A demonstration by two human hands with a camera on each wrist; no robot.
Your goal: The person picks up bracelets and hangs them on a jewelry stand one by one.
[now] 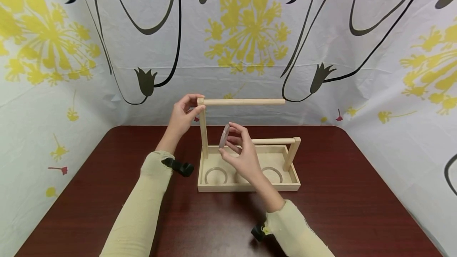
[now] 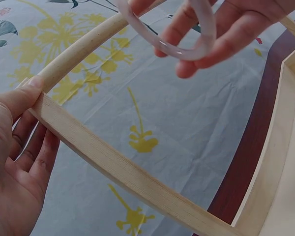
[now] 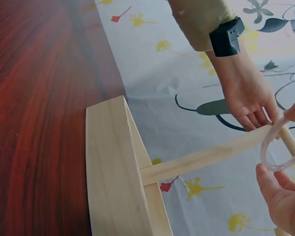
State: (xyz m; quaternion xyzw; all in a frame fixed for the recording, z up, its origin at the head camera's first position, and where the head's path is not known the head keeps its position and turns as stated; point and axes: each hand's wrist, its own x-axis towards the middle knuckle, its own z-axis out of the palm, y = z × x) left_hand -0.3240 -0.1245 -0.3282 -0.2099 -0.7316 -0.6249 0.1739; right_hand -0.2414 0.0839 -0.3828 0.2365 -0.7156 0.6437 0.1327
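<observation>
Floral sheet w/ yellow blooms and black stems hangs behind and around a dark red worktop (image 1: 321, 209). On it sits a shallow wooden tray (image 1: 246, 187) w/ two posts, each carrying a horizontal dowel: tall post (image 1: 203, 134) w/ upper dowel (image 1: 244, 101), short post (image 1: 292, 154) w/ lower dowel (image 1: 273, 141). Left hand (image 1: 182, 116) pinches the top corner of the tall post, thumb and fingers curled on it, steadying. Right hand (image 1: 240, 152) holds a pale ring (image 1: 225, 135) between fingertips, upright, just beside the tall post, between the two dowels. Progress, as I judge it: no ring hangs on either dowel yet; two more rings (image 1: 216, 175) lie flat in the tray, a third may be hidden behind right hand, can't tell
</observation>
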